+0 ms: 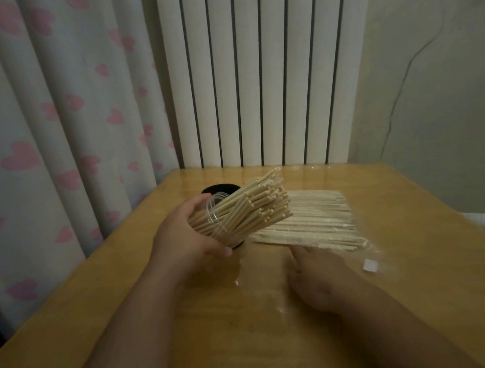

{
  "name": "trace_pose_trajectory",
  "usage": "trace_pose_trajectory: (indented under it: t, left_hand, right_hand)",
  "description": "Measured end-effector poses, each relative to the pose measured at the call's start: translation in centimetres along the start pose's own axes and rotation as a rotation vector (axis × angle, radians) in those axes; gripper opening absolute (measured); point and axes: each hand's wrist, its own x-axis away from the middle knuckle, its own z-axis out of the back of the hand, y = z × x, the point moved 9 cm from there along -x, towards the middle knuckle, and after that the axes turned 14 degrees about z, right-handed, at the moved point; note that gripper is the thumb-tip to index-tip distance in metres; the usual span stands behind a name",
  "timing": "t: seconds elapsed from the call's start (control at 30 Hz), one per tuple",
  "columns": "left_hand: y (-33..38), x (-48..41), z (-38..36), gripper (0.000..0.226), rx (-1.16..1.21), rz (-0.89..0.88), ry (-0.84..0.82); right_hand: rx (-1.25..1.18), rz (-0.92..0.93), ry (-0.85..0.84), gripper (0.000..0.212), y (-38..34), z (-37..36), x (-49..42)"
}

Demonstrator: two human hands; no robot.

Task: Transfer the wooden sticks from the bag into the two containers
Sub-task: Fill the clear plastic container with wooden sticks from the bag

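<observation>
1. Sticks [312,221]: light, thin, stiff, likely to roll and scatter. Best taken as a bunch at mid-length. Many still lie flat in the clear bag [382,253] on the table [435,281].
2. Left hand [186,238] is wrapped round a tilted clear cup [213,216] packed with sticks; a black cup [220,188] sits just behind.
3. Right hand [320,279] is at the bag's near edge, blurred; can't tell its grip.
4. White label [370,266] on the bag: unreadable.

- I count two hands: left hand [186,238], right hand [320,279].
- Two containers: one clear container [214,217], one black container [220,188].
- One plastic bag [380,253].
- More wooden sticks [256,205] than I can count.
</observation>
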Motion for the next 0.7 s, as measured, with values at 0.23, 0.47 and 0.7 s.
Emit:
trace_pose_trajectory:
  t: [0.23, 0.47, 0.7]
  left_hand:
    - [0.1, 0.1, 0.2, 0.110, 0.031, -0.007, -0.008]
    - [0.1, 0.1, 0.2, 0.111, 0.025, -0.007, 0.009]
    - [-0.2, -0.2, 0.2, 0.111, 0.027, -0.010, 0.012]
  right_hand:
    - [0.017, -0.047, 0.061, 0.059, 2.5, -0.1, -1.7]
    - [0.107, -0.085, 0.150, 0.039, 2.3, 1.1, -1.1]
    - [0.127, -0.091, 0.185, 0.031, 1.9, 1.7, -0.8]
